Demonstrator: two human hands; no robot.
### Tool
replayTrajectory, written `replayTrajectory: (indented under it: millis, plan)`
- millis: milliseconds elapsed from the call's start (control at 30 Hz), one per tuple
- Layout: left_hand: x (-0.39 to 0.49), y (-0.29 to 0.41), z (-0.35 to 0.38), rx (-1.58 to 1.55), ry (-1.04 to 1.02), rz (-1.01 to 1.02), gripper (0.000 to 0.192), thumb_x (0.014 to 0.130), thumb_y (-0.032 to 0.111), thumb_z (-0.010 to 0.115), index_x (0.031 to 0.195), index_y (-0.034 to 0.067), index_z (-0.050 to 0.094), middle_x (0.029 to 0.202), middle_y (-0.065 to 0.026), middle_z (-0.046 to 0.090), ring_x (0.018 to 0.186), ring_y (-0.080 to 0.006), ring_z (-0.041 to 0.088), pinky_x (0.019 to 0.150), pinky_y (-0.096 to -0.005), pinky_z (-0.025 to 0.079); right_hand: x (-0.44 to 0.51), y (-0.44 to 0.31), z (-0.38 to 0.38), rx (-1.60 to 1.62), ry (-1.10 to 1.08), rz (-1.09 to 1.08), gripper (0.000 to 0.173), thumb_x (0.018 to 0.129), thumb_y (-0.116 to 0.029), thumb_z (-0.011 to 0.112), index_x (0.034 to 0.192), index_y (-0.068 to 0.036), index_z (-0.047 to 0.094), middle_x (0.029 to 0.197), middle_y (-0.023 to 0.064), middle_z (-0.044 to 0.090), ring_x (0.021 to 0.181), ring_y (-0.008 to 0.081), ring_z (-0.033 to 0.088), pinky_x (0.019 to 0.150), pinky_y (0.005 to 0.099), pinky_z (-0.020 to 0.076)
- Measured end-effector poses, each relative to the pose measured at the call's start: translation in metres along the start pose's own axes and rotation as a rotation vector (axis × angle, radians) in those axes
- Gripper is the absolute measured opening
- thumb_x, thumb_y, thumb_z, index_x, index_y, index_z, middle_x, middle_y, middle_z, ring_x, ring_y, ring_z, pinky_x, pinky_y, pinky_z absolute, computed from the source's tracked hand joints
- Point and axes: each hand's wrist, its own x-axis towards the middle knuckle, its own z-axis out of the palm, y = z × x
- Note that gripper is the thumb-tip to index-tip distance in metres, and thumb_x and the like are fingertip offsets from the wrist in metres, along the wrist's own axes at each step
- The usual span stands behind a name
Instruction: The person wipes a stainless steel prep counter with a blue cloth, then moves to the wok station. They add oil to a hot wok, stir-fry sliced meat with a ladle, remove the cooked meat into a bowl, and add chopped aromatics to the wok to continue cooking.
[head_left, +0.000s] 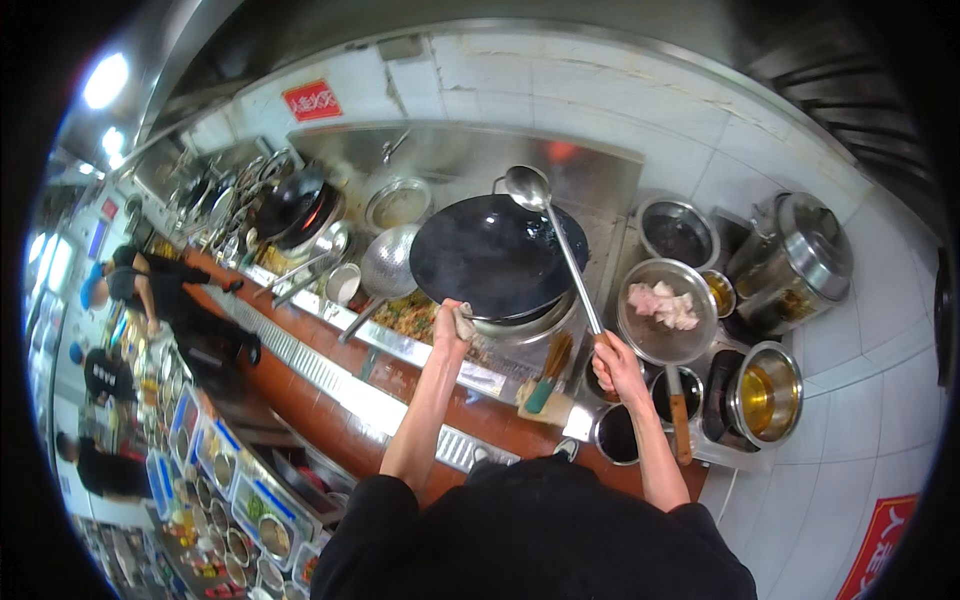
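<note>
My left hand (451, 328) grips the near rim or handle of a large black wok (487, 255) through a folded cloth (465, 321). The wok sits tilted over a burner ring (525, 330), with a wet shine on its right inner wall. In my right hand (619, 367) is the wooden-ended handle of a long steel ladle (529, 187), whose bowl is up over the wok's far rim. Close to the right of that hand, a strainer (634, 337) holding pale pink pieces of raw meat (663, 306) rests on a pot, its wooden handle (680, 427) towards me.
Left of the wok lie a perforated steel skimmer (390, 262) and a second wok (292, 202). A bamboo brush (553, 367) lies at the stove's front edge. On the right stand a lidded steel pot (795, 255) and a bowl of yellow oil (757, 397). Several people (112, 375) work at left.
</note>
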Motion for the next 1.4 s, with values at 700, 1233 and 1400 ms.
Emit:
replayTrajectory:
  millis: [700,1233,1400]
  plan:
    - [-0.037,0.036,-0.22,0.085,0.046,-0.352,0.01,0.081,0.018,0.057,0.081,0.015,0.047,0.066,0.0003,0.054,0.054,-0.0126,0.054,0.045,-0.0245,0.042,-0.068,0.109,0.132,-0.312,0.122,0.145,0.036,0.099,-0.017,0.049,0.133,-0.004,0.046,0.06,-0.0017,0.044,0.041,0.0052,0.038,0.037,0.02,0.0313]
    - [-0.081,0.024,-0.247,0.486,0.068,-0.077,0.031,0.088,0.022,0.056,0.115,0.014,0.043,0.081,-0.0004,0.052,0.067,-0.0117,0.054,0.054,-0.0269,0.043,-0.088,0.077,0.105,0.148,0.288,0.266,0.019,0.096,-0.017,0.056,0.112,-0.008,0.053,0.067,-0.0028,0.047,0.046,0.0021,0.037,0.036,0.0163,0.0238]
    - [-0.084,0.035,-0.28,0.991,0.05,0.149,0.056,0.096,0.046,0.053,0.131,0.005,0.042,0.112,-0.0135,0.054,0.101,-0.0219,0.055,0.08,-0.0337,0.05,-0.076,-0.015,0.019,0.203,0.413,0.044,0.014,0.097,-0.018,0.054,0.106,-0.008,0.053,0.068,-0.0032,0.049,0.046,0.0014,0.038,0.034,0.0139,0.0248]
